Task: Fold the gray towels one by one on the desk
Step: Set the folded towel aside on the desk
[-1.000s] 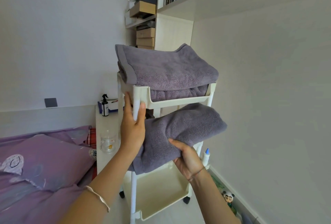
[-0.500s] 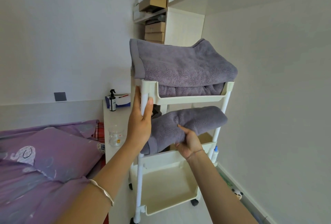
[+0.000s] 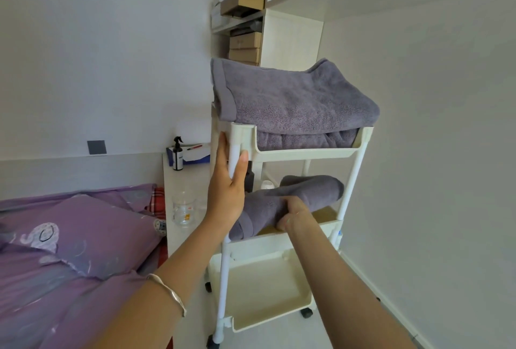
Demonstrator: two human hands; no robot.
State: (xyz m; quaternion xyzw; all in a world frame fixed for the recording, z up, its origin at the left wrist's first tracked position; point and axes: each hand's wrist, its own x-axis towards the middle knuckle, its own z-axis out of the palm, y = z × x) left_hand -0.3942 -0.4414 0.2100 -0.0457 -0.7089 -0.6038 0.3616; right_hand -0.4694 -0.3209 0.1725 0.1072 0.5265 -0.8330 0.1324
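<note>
Steadying the white cart (image 3: 352,181) with the left hand (image 3: 226,195): wrapping close-set fingers round the front-left post just under the top tray (image 3: 304,154), pressing the thumb against the post's near side. Gripping the folded gray towel (image 3: 307,189) with the right hand (image 3: 293,213), curling the fingers round its near edge, hiding the fingertips beneath the cloth. Resting that towel on the middle shelf (image 3: 279,238), letting its left end hang past the shelf's front-left corner and stretching the rest toward the back-right post.

Judging the step as seating this towel on the shelf, not folding at a desk. Doing it well likely means:
- holding the post firmly, stopping the castors from rolling under a sideways push
- sliding the bundle rightward and inward, bringing the overhanging end inside the shelf's rim
- pressing flat from above, guarding against the soft folds opening
- staying low, avoiding a bump on the top tray's underside

Carrying a stack of gray towels (image 3: 293,97) in the top tray, piling well above the rim and spilling over its left and right edges. Sharing the middle shelf with a small white object (image 3: 266,184) behind the towel, too hidden for naming. Sitting lowest, the bottom tray (image 3: 265,293).
</note>
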